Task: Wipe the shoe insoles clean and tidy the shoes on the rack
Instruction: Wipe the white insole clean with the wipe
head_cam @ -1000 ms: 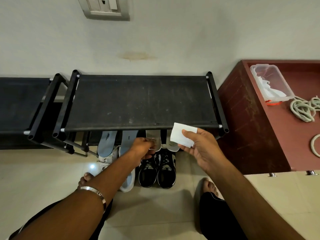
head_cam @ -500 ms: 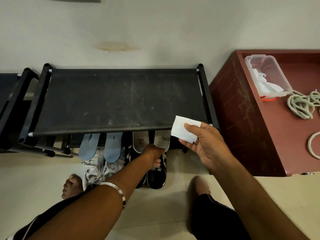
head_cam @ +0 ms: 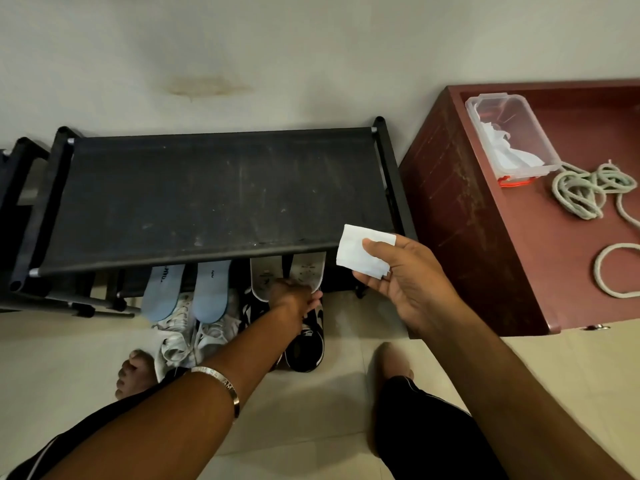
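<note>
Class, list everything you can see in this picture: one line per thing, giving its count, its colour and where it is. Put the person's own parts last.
shoe rack: one, black, against the wall
second rack: one, black, at the left edge
blue insoles: two, light blue, standing in the white shoes
white shoes: two, white, on the floor under the rack
grey insoles: two, pale grey, standing in the black shoes
black shoes: two, black and white, right of the white pair
cabinet: one, dark red, right of the rack
plastic box: one, clear, on the cabinet
rope: off-white, coiled beside the box
wipe: one, white, in the right hand
left hand: grips a grey insole
right hand: pinches the wipe
bracelet: one, silver, left wrist
feet: two, bare, on the floor
</note>
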